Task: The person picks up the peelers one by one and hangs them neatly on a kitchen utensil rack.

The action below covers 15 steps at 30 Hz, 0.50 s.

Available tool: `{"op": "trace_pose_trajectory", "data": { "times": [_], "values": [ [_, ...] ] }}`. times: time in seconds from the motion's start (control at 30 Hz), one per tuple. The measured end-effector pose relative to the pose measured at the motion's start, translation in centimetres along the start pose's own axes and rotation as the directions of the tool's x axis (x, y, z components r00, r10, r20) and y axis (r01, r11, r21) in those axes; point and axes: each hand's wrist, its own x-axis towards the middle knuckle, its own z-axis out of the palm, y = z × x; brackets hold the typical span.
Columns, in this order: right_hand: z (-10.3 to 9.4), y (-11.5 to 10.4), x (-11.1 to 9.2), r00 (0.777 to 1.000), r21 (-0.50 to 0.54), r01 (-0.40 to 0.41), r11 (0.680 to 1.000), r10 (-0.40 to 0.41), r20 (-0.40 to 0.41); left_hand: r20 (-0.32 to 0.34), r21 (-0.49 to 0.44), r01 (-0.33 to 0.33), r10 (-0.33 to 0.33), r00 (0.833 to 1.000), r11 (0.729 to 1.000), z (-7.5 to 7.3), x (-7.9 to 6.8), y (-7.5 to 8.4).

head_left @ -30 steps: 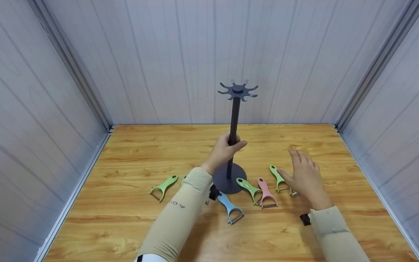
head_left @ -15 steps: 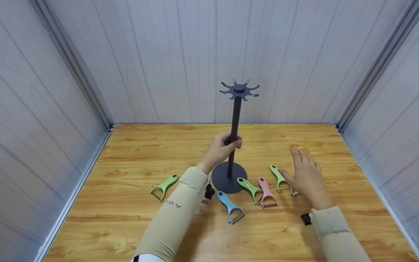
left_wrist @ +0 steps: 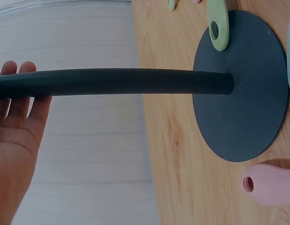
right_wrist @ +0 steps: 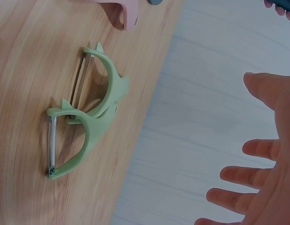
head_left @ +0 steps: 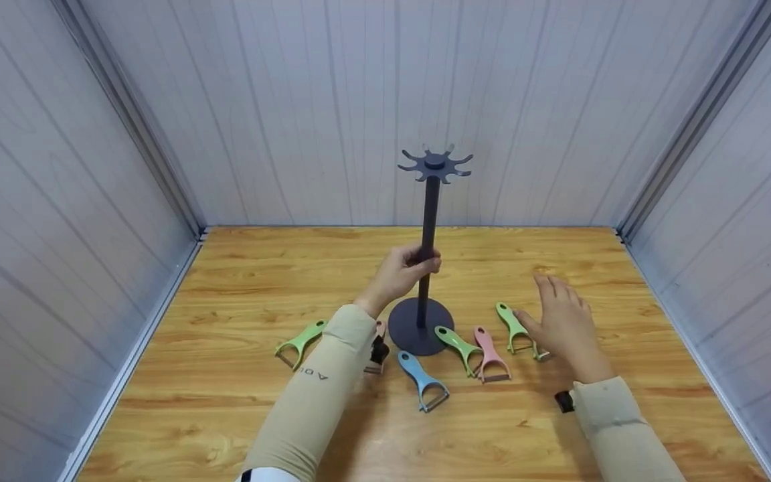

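Note:
A dark utensil stand [head_left: 430, 214] with a ring of hooks on top stands upright on its round base [left_wrist: 248, 122]. My left hand [head_left: 399, 273] grips its pole about midway, thumb in front. Over the right side my right hand [head_left: 565, 327] hovers with fingers spread, holding nothing. Close beneath it lie two overlapping green peelers [right_wrist: 102, 117], partly hidden in the head view. Another green peeler [head_left: 452, 339] rests its handle on the base, beside a pink peeler [head_left: 486, 345]. A blue peeler [head_left: 419, 376] lies in front of the base.
At the left lies a green peeler [head_left: 305, 340], partly behind the left sleeve [head_left: 322, 381]. A second pink peeler [head_left: 380, 328] shows at the left wrist, largely covered. Pale panels [head_left: 332, 120] wall the wooden table [head_left: 245, 281] at the back and both sides.
My left thumb has closed round the pole, and the left forearm has shifted left, uncovering the blue peeler's handle and part of a pink peeler. My right hand has stayed in place.

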Motion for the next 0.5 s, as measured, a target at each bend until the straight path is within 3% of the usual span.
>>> {"op": "trace_pose_trajectory", "data": {
  "times": [0.33,0.5],
  "values": [
    [0.4,0.8,0.4,0.998,-0.012,-0.013,1.000,0.014,0.054,0.056,0.008,0.021,-0.021,0.998,1.000,-0.5,0.1,0.1],
    [0.5,1.4,0.6,0.993,0.000,-0.035,0.999,0.034,0.109,0.125,0.016,0.011,-0.013,0.992,1.000,-1.0,-0.4,2.7]
  ]
}}
